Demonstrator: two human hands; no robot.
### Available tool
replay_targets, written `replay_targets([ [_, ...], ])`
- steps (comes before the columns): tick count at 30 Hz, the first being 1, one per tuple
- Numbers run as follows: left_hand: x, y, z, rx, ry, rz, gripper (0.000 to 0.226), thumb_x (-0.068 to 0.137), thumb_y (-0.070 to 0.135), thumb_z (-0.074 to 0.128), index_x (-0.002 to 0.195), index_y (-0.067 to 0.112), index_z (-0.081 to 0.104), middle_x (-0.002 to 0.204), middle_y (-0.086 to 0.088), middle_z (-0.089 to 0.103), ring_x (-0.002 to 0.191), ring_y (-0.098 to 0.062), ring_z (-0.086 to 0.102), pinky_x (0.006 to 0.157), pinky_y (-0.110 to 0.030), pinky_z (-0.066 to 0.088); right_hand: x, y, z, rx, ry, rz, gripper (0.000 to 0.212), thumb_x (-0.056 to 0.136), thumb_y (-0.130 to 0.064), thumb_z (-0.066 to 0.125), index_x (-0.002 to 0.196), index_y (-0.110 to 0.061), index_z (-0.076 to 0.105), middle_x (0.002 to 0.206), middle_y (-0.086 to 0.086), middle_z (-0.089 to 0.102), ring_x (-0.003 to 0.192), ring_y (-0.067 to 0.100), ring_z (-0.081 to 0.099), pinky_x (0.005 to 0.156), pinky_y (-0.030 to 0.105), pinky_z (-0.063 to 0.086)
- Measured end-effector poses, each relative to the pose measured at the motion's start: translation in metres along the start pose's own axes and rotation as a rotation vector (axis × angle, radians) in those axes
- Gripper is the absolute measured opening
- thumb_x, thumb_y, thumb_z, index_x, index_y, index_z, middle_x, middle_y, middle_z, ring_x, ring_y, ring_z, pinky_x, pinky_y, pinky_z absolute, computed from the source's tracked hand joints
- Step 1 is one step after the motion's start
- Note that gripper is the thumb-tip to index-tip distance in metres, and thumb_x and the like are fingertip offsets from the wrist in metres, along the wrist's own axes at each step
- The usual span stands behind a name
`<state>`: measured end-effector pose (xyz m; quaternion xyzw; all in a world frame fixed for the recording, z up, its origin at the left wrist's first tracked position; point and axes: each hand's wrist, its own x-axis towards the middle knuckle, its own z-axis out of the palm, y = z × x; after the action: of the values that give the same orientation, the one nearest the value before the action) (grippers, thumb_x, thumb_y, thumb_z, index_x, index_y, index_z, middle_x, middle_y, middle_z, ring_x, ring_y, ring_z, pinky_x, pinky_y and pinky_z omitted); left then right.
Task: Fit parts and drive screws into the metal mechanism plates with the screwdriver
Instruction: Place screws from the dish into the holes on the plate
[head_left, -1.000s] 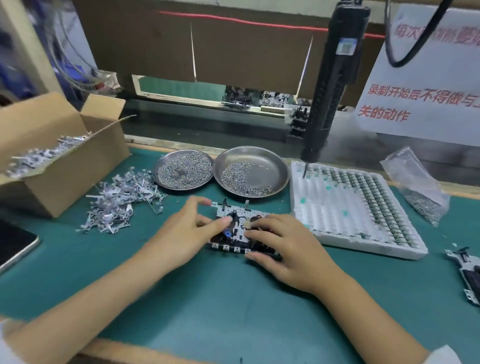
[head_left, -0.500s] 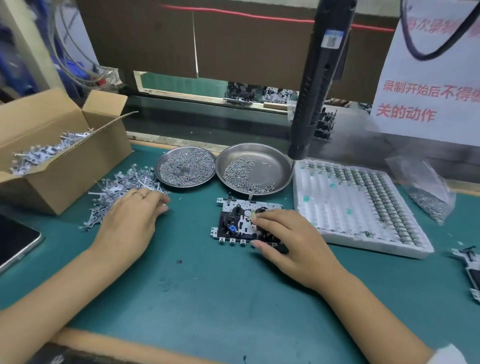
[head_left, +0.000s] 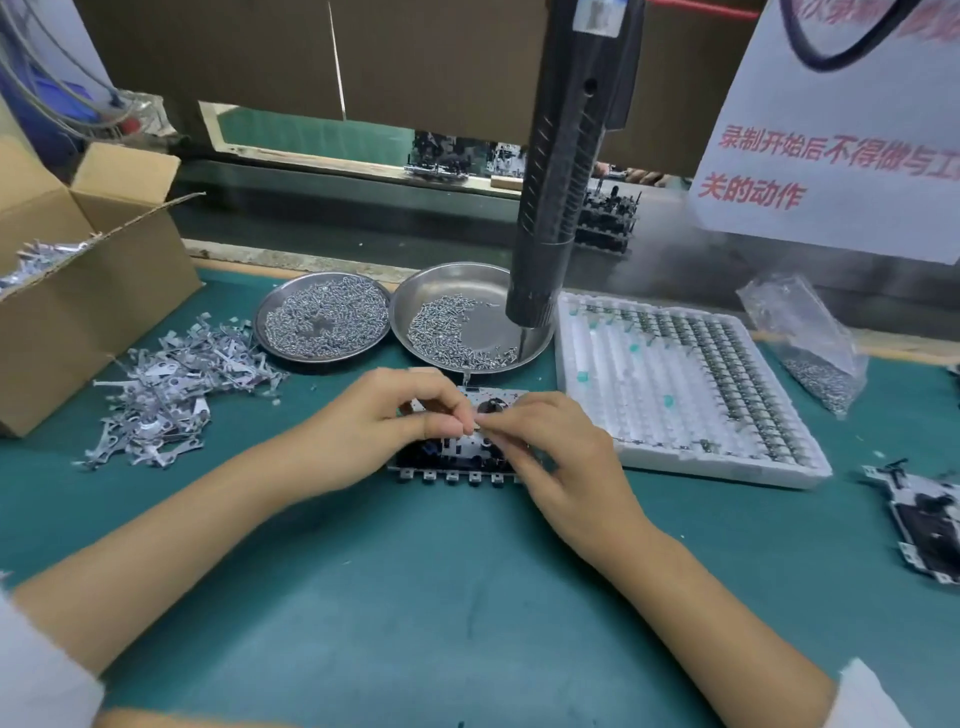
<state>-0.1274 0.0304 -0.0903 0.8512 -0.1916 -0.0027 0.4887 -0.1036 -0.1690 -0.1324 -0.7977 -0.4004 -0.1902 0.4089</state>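
The metal mechanism plate (head_left: 457, 457) lies on the green mat at the centre, half covered by both hands. My left hand (head_left: 384, 421) hovers over its left part and pinches a small grey metal part (head_left: 415, 408) between thumb and fingers. My right hand (head_left: 550, 457) rests on the plate's right side, its fingertips meeting the left hand's over the plate; what it pinches is too small to tell. The black electric screwdriver (head_left: 566, 171) hangs above, with its tip over the right screw dish (head_left: 431, 291).
A pile of loose metal parts (head_left: 171, 395) lies left, beside a cardboard box (head_left: 88, 291). A second dish of screws (head_left: 322, 317), a white tray of small parts (head_left: 675, 384), a plastic bag of screws (head_left: 815, 353) and another mechanism plate (head_left: 924, 519) surround the work.
My left hand went to the pile of parts on the left and has come back over the plate with a small part. My right hand stayed on the plate.
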Motion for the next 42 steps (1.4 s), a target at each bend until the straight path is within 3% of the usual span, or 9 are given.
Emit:
replay_targets([
  [5,-0.002,-0.018,0.008,-0.153,0.148,-0.042,0.011,0.077,0.028,0.068,0.085,0.031,0.074,0.083,0.004,0.069,0.073,-0.004,0.06,0.068,-0.011,0.045,0.002,0.004,0.008,0.028,0.106,0.107,0.017,0.082,0.0,0.067,0.097,-0.004,0.074,0.08,0.005,0.07,0.077,0.023,0.058,0.073,0.03,0.046],
  [9,-0.006,-0.024,0.012,-0.161,0.248,-0.105,0.017,0.078,0.018,0.074,0.088,0.031,0.074,0.08,-0.001,0.069,0.068,-0.006,0.054,0.066,-0.011,0.045,0.003,0.003,0.013,0.016,0.105,0.139,0.018,0.081,-0.005,0.068,0.097,-0.008,0.075,0.075,-0.003,0.067,0.077,0.015,0.053,0.07,0.023,0.045],
  [15,-0.008,-0.025,0.016,-0.117,0.235,-0.182,0.02,0.077,0.009,0.075,0.082,0.028,0.073,0.074,0.003,0.07,0.062,-0.003,0.05,0.064,-0.011,0.042,0.0,0.001,0.012,0.01,0.046,0.134,0.019,0.085,-0.004,0.066,0.102,-0.008,0.074,0.078,-0.006,0.065,0.074,0.011,0.054,0.073,0.015,0.042],
  [21,-0.009,-0.023,0.017,-0.114,0.236,-0.186,0.018,0.072,0.018,0.074,0.082,0.032,0.071,0.073,0.01,0.071,0.069,-0.002,0.055,0.071,-0.011,0.044,-0.001,0.0,0.006,-0.118,-0.08,-0.029,0.024,0.081,-0.013,0.071,0.104,-0.008,0.071,0.081,0.001,0.069,0.077,0.021,0.058,0.072,0.032,0.048],
  [25,-0.01,-0.022,0.019,-0.08,0.25,-0.165,0.024,0.075,0.009,0.077,0.084,0.03,0.071,0.071,0.006,0.071,0.072,-0.006,0.061,0.076,-0.013,0.047,-0.002,0.002,0.007,-0.162,-0.061,-0.049,0.024,0.079,-0.011,0.073,0.103,-0.008,0.073,0.076,0.003,0.067,0.077,0.018,0.056,0.069,0.03,0.047],
  [36,-0.01,-0.022,0.014,-0.079,0.209,-0.166,0.023,0.075,0.012,0.077,0.088,0.029,0.07,0.073,0.007,0.072,0.073,-0.009,0.059,0.08,-0.025,0.05,-0.003,-0.002,0.009,-0.061,-0.024,0.007,0.018,0.085,0.0,0.063,0.1,-0.003,0.072,0.078,0.002,0.068,0.075,0.02,0.057,0.072,0.022,0.045],
  [42,-0.01,-0.021,0.014,-0.092,0.193,-0.167,0.023,0.077,0.01,0.075,0.09,0.028,0.07,0.073,0.006,0.071,0.075,-0.021,0.059,0.076,-0.025,0.05,-0.003,-0.001,0.007,0.028,0.031,0.115,0.026,0.086,0.006,0.056,0.105,-0.005,0.071,0.083,0.002,0.069,0.078,0.022,0.062,0.073,0.031,0.05],
])
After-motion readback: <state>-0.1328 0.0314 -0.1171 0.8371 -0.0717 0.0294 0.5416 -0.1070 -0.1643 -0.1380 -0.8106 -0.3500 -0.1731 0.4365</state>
